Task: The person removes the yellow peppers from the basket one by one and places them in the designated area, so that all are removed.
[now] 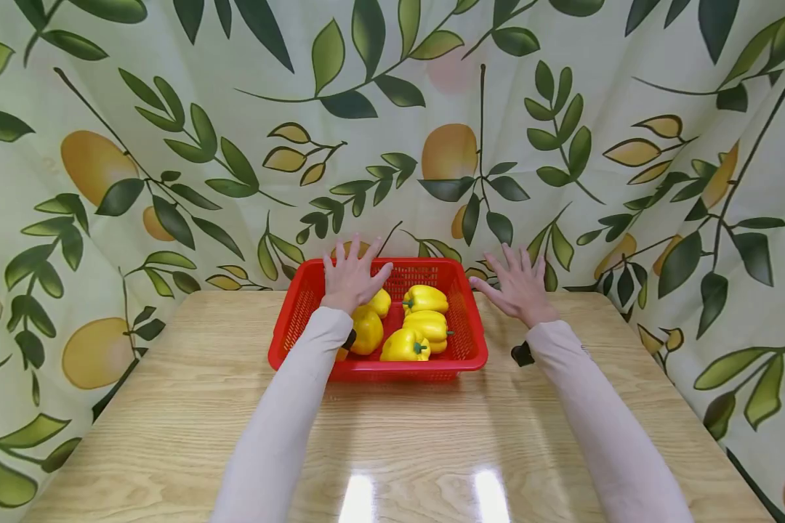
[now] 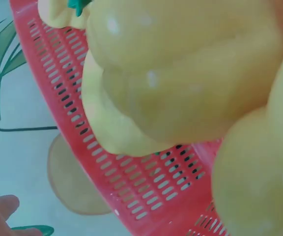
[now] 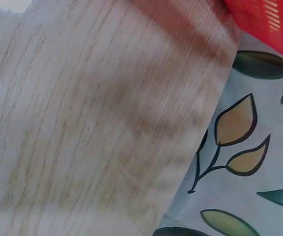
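A red plastic basket [image 1: 379, 369] with slotted walls stands on the table, holding several yellow bell peppers [image 1: 427, 326] with green stems. Over its left part my left hand [image 1: 351, 280] is spread, fingers straight and pointing at the far wall, with nothing in its grasp. Part of the peppers lies hidden under that hand and sleeve. Close up in the left wrist view, large peppers [image 2: 190, 69] fill the basket beside its slotted wall. My right hand [image 1: 520, 287] hovers just right of the basket, fingers fanned out and holding nothing.
The light wooden table [image 1: 392, 443] has its far edge close behind the basket. A leaf-and-fruit patterned curtain [image 1: 379, 131] hangs behind and along both sides. Dark straps or devices [image 1: 522, 354] sit at the wrists. Bright reflections lie on the near tabletop.
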`<state>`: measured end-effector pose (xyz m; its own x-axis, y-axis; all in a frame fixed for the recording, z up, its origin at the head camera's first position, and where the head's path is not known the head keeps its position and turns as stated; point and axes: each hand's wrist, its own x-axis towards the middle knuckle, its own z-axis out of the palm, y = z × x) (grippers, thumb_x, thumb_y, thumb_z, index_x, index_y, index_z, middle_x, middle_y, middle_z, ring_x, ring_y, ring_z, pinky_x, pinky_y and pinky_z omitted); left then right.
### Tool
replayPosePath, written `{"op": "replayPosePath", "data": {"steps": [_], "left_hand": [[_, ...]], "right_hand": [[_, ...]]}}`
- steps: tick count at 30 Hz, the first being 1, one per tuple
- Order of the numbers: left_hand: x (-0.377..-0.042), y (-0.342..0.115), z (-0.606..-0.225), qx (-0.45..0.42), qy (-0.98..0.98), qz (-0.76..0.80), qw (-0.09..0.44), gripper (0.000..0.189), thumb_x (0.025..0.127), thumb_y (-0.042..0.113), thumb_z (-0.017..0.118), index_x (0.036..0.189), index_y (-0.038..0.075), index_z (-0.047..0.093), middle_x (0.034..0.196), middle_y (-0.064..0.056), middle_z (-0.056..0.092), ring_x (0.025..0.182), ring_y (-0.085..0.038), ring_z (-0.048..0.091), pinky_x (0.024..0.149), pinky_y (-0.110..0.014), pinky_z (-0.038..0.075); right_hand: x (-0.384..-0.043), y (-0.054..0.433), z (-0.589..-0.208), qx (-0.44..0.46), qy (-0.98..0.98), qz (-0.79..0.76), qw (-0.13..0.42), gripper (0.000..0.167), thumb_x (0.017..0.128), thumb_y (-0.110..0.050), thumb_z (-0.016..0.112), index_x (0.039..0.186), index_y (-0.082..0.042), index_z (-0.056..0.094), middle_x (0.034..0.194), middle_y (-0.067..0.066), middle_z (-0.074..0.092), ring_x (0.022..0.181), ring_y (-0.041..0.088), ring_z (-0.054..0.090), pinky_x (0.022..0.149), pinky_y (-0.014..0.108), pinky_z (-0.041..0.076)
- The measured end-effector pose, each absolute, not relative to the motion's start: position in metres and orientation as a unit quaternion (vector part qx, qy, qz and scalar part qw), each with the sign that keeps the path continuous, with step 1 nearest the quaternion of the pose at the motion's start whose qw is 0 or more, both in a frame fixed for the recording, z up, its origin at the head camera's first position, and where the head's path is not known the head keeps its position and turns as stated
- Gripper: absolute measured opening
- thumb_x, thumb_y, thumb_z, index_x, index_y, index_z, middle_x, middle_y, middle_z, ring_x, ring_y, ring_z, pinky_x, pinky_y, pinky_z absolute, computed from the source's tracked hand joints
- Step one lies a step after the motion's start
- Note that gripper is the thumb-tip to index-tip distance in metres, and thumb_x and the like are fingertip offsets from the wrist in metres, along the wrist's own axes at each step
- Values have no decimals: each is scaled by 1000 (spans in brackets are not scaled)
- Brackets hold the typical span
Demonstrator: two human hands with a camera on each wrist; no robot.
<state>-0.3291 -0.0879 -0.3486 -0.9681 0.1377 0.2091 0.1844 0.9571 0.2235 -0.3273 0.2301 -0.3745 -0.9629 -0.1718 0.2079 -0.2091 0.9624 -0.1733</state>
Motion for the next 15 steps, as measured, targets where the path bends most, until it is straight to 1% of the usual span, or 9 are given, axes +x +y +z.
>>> {"op": "replayPosePath", "data": {"steps": [7,15], "left_hand": [[-328,-95,-342,-83,-984,-133,88,66,98,59,33,158,32,23,167,-11,13,153,-44,6,120,-68,5],[-324,-102,-334,-80,-984,-138,80,66,99,58,33,158,31,24,166,-12,15,153,-44,5,120,-67,5]], "right_hand": [[-326,226,-370,105,-986,103,73,87,93,-73,32,158,-16,25,165,24,10,149,53,3,115,74,-5],[-322,221,-368,113,-986,101,68,85,93,-73,32,157,-18,27,165,22,13,149,53,8,116,73,1]]}}
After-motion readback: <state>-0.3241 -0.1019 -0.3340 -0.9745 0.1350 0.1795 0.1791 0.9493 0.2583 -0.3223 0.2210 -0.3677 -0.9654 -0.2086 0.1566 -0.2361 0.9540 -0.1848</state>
